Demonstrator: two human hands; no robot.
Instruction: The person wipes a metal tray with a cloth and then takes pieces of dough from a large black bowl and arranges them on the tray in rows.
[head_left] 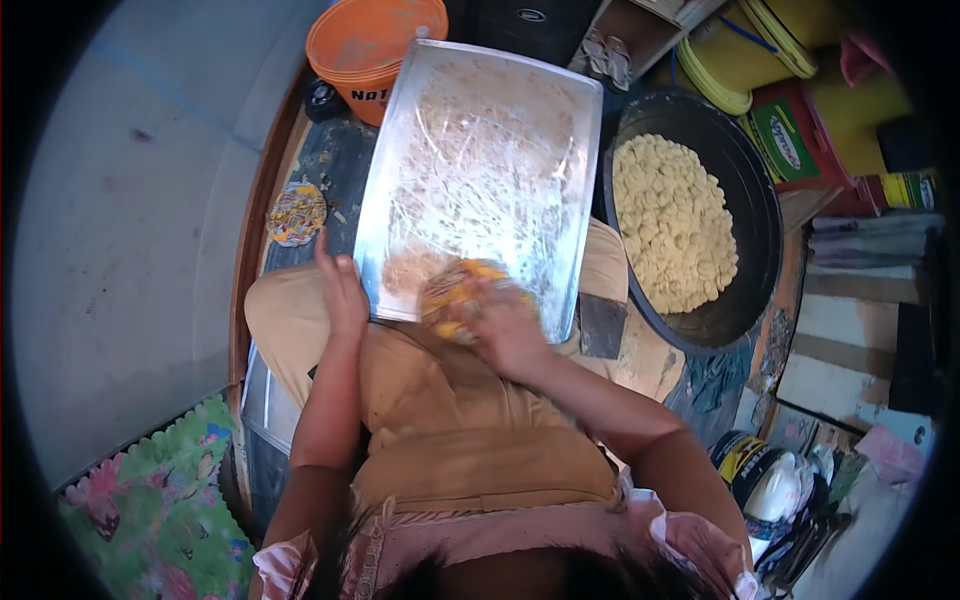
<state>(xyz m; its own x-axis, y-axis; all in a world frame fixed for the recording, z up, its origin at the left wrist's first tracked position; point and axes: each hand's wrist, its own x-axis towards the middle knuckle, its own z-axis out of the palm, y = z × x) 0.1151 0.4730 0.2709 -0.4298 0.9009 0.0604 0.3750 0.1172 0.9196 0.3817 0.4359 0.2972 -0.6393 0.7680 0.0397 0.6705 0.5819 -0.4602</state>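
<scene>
A large silver metal tray lies tilted across my lap and the floor, its surface streaked with pale smears and brownish residue. My right hand is closed on a round, yellow-and-orange patterned pad, pressed to the tray's near part; both are blurred by motion. At the tray's left near edge is my left hand, with its index finger stretched out and nothing visible in its fingers. A similar round patterned pad lies on the floor just beyond that fingertip.
To the right stands a wide black tub holding a mound of pale yellow dough-like pieces. An orange bucket is behind the tray at left. Yellow buckets stand at the back right. A grey wall bounds the left side.
</scene>
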